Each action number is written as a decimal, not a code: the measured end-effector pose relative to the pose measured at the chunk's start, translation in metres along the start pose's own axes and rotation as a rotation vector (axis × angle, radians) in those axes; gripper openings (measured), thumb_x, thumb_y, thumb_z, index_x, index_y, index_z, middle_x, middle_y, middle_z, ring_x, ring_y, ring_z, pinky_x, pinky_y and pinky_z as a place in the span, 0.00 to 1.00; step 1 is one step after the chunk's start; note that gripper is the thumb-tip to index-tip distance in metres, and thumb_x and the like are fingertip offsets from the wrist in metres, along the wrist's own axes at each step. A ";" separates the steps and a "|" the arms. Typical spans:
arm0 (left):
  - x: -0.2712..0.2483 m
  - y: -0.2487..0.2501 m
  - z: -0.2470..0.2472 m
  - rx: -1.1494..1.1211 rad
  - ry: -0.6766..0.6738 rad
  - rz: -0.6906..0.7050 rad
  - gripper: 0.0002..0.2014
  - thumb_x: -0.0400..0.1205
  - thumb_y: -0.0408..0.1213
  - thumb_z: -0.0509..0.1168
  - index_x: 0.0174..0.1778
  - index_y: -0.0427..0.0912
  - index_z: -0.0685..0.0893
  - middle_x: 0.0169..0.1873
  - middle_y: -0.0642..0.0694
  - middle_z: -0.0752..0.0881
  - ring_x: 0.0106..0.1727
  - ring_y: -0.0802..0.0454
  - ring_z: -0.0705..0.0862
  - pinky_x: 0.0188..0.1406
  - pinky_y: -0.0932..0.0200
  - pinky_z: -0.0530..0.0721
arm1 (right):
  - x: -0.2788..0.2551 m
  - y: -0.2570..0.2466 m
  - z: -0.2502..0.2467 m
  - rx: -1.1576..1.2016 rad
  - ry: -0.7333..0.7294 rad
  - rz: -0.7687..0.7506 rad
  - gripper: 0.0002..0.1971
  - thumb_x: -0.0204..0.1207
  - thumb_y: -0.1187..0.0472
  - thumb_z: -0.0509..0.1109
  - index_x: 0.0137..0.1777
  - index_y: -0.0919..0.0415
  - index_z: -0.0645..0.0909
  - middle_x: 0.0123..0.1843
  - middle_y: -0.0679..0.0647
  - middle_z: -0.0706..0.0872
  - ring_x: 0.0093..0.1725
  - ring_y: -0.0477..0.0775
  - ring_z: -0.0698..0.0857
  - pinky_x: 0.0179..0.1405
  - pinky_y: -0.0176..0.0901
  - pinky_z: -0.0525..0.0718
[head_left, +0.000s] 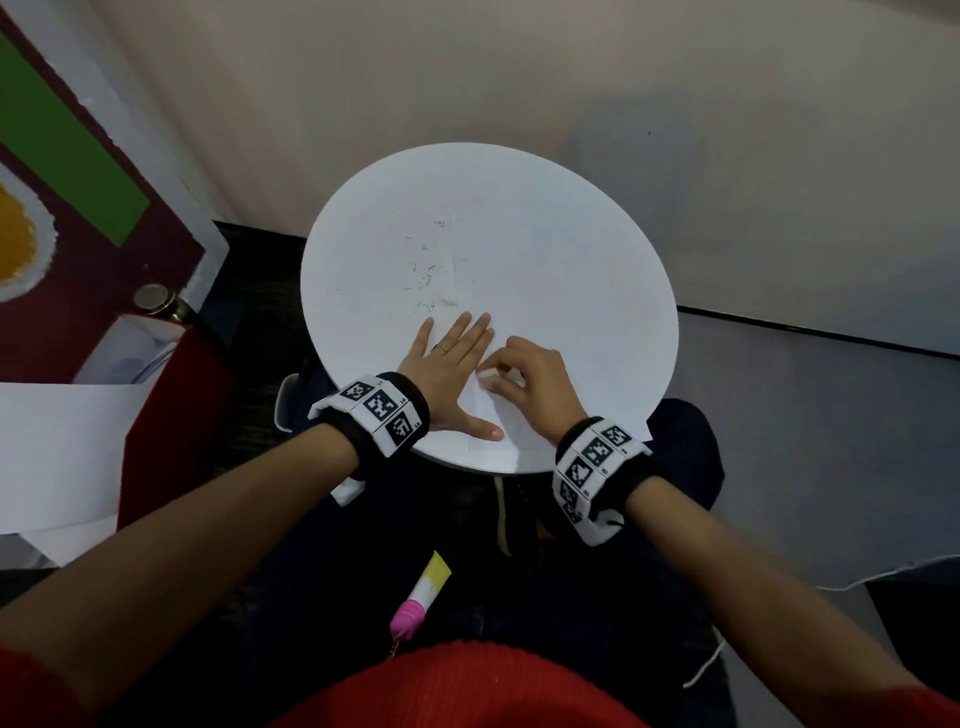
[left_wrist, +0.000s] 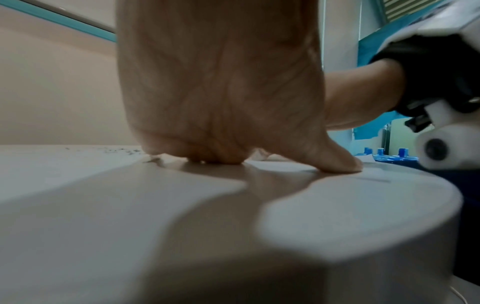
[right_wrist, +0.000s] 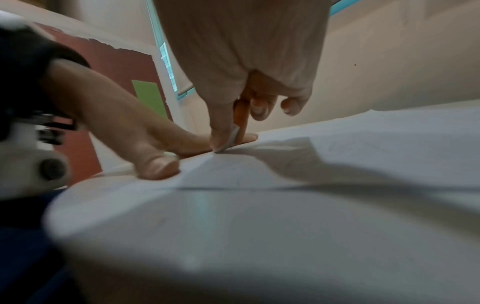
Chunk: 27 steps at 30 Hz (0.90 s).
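- My left hand (head_left: 449, 364) lies flat, fingers straight and a little spread, palm pressing down on a sheet of paper (head_left: 511, 421); a thin ring (head_left: 444, 348) sits on one finger.
- My right hand (head_left: 530, 382) is curled, thumb and forefinger pinching a small white piece (head_left: 485, 375) whose tip touches the paper just beside my left hand; the other fingers are tucked in and lifted off the sheet.
- In the right wrist view the piece (right_wrist: 233, 135) looks thin and flat-sided; I cannot tell what it is made of.
- The sheet is white, thin and smooth, with one straight crease showing. It lies at the lower edge of the table (head_left: 519, 234), with one corner poking over the rim at lower right.
- The table is round, white and matt, with a thick rounded rim. Small dark flecks (head_left: 428, 270) are scattered near its middle, above my left hand.
- Both wrists wear black padded bands (head_left: 382, 408) faced with white plates of black-and-white square patterns.
- In the lower middle, on my dark trousers, lies a tube (head_left: 418, 597) with a yellow and white body and a ribbed pink cap.
- At the left edge stands an open box (head_left: 171, 415) with a red side; what is in it is too dim to make out. Plain white sheets (head_left: 62, 441) lie beside it.
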<state>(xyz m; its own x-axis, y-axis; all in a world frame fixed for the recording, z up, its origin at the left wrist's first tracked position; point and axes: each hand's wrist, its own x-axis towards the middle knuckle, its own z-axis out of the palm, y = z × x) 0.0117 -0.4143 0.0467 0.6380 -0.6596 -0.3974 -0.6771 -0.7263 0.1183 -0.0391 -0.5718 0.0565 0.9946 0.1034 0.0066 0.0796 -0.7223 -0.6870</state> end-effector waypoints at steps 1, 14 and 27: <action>0.000 0.000 -0.001 -0.001 -0.001 -0.001 0.64 0.66 0.82 0.51 0.83 0.40 0.30 0.81 0.48 0.26 0.81 0.50 0.26 0.79 0.35 0.32 | -0.008 0.001 0.001 -0.023 -0.022 -0.015 0.01 0.71 0.62 0.73 0.42 0.56 0.85 0.35 0.43 0.76 0.36 0.48 0.79 0.42 0.55 0.75; 0.000 0.000 0.000 -0.014 0.006 -0.001 0.66 0.64 0.83 0.52 0.82 0.40 0.29 0.81 0.49 0.26 0.81 0.50 0.25 0.79 0.34 0.33 | -0.034 0.003 -0.011 -0.184 -0.134 -0.009 0.02 0.75 0.56 0.70 0.43 0.51 0.83 0.35 0.43 0.74 0.36 0.44 0.76 0.41 0.46 0.60; 0.000 0.001 -0.002 -0.002 0.002 0.004 0.65 0.65 0.82 0.53 0.83 0.42 0.30 0.81 0.48 0.26 0.81 0.50 0.25 0.79 0.35 0.32 | -0.030 0.006 -0.019 -0.203 -0.129 -0.013 0.02 0.74 0.56 0.71 0.41 0.50 0.82 0.36 0.45 0.76 0.36 0.44 0.76 0.41 0.46 0.59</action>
<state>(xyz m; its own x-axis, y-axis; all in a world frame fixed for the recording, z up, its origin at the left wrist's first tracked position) 0.0116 -0.4159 0.0489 0.6360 -0.6626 -0.3956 -0.6788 -0.7242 0.1218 -0.0675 -0.5916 0.0659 0.9778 0.1905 -0.0870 0.1171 -0.8418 -0.5270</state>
